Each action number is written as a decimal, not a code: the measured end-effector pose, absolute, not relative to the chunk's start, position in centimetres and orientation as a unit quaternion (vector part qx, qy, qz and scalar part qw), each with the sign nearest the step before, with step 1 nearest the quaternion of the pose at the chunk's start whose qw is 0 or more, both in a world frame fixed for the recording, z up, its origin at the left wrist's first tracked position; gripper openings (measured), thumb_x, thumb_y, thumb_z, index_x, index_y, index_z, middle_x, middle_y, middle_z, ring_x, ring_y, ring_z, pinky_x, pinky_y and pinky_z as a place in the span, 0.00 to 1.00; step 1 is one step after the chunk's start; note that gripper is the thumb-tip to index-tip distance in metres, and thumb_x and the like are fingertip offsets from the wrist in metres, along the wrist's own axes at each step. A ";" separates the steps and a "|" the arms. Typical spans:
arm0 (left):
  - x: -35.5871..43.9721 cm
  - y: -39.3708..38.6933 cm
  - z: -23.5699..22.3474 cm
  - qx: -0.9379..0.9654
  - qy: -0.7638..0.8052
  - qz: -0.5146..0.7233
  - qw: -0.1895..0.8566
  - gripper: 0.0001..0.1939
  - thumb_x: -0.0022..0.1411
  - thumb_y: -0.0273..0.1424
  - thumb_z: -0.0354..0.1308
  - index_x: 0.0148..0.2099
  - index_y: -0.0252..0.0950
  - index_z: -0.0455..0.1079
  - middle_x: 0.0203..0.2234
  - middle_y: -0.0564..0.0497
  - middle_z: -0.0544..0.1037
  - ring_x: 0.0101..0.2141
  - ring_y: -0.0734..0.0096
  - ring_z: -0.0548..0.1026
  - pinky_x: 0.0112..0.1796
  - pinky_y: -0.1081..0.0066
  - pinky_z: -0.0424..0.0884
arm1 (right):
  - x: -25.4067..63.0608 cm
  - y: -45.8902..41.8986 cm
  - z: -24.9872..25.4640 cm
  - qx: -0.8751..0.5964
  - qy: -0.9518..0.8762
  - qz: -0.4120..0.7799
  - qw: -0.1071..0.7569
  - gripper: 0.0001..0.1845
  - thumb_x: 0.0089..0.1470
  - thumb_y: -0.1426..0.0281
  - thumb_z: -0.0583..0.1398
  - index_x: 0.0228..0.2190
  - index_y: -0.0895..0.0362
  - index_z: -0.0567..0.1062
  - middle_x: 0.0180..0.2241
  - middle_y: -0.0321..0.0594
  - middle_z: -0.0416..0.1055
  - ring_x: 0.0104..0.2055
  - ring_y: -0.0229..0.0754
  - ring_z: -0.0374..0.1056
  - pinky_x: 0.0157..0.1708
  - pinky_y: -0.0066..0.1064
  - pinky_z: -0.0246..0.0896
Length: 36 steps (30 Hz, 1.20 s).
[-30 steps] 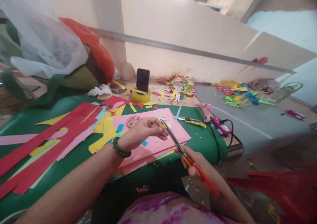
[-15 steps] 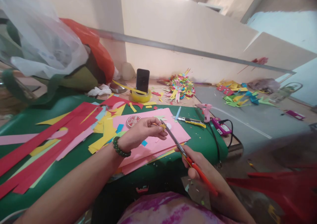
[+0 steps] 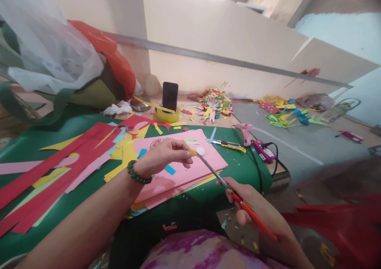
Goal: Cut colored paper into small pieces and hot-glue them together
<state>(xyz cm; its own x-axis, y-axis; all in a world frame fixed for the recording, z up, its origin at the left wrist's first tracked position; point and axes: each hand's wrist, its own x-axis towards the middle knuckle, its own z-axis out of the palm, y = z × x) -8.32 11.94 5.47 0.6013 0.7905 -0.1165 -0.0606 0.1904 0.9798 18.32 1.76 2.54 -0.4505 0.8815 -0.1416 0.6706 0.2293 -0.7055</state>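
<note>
My left hand (image 3: 172,154), wearing a dark green bead bracelet (image 3: 137,173), pinches a small yellow paper piece (image 3: 193,152) between thumb and fingers. From the right, my right hand (image 3: 242,195) grips scissors (image 3: 212,170) with red-orange handles. Their blade tips reach the yellow piece, and the blades look nearly together. Both hands hover over a stack of pink paper sheets (image 3: 205,173). On that stack lie a white paper disc (image 3: 200,151), blue slips (image 3: 170,170) and a round red-and-white item (image 3: 156,142), partly hidden by my left hand.
Long red strips (image 3: 56,181) and yellow scraps cover the left side. Behind the sheets stand a phone (image 3: 170,96), a tape roll (image 3: 168,115) and a heap of paper flowers (image 3: 216,104). A utility knife (image 3: 229,145), pink glue gun (image 3: 245,132) and purple power strip (image 3: 263,151) lie right.
My left hand has shifted slightly left with the yellow piece. My right hand and the scissors have moved right and down, and more of the white disc shows.
</note>
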 end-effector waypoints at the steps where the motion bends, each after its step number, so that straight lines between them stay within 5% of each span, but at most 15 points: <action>1: -8.3 11.9 5.4 0.560 0.327 0.298 0.700 0.11 0.50 0.35 0.69 0.25 0.32 0.74 0.21 0.51 0.78 0.23 0.76 0.74 0.30 0.75 0.71 | 18.1 1.8 2.5 -0.503 -0.774 0.356 0.143 0.55 0.34 0.26 0.41 0.43 0.58 0.69 0.25 0.34 0.65 0.24 0.37 0.57 0.24 0.28 0.52; 20: -8.1 12.0 4.9 0.570 0.326 0.284 0.698 0.13 0.49 0.36 0.69 0.26 0.31 0.74 0.22 0.49 0.79 0.23 0.74 0.75 0.29 0.74 0.72 | 17.2 2.3 1.8 -0.491 -0.783 0.343 0.170 0.48 0.41 0.29 0.46 0.41 0.58 0.70 0.21 0.28 0.52 0.23 0.35 0.44 0.21 0.27 0.41; 36: -8.0 12.1 4.7 0.570 0.322 0.281 0.702 0.12 0.50 0.35 0.69 0.27 0.31 0.74 0.22 0.49 0.79 0.24 0.74 0.76 0.31 0.73 0.73 | 17.2 2.2 2.2 -0.500 -0.792 0.313 0.155 0.51 0.38 0.28 0.47 0.43 0.59 0.70 0.23 0.29 0.56 0.25 0.37 0.49 0.24 0.27 0.48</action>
<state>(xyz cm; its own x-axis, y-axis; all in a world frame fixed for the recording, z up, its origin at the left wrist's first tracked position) -8.03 12.10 4.66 0.6348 0.7614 -0.1312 -0.0274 0.1918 0.9810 17.20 2.18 2.17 -0.4524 0.8892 -0.0681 0.6954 0.3039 -0.6512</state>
